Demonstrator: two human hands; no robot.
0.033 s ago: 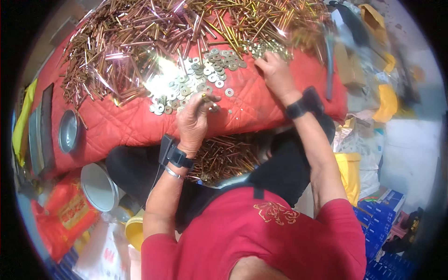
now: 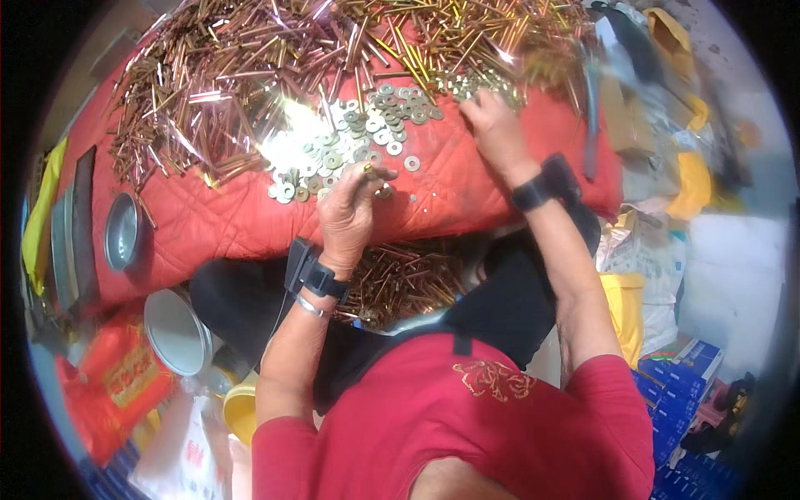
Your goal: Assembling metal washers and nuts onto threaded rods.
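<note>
Overhead, the left hand (image 2: pixel 346 212) is curled narrow, fingertips pinched on a small brass bolt (image 2: pixel 367 169) held just above the red quilt (image 2: pixel 217 225). Washers (image 2: pixel 350 142) lie in a loose heap on the quilt right beyond that hand. Farther out, a big pile of copper and brass rods (image 2: pixel 275 58) covers the quilt's far side. The right hand (image 2: pixel 496 125) reaches forward with fingers bent down, touching small washers at the edge of the pile; whether it grips anything I cannot tell. More bolts (image 2: pixel 400 283) fill a tray in the lap. A metal bowl (image 2: pixel 122 233) sits left.
</note>
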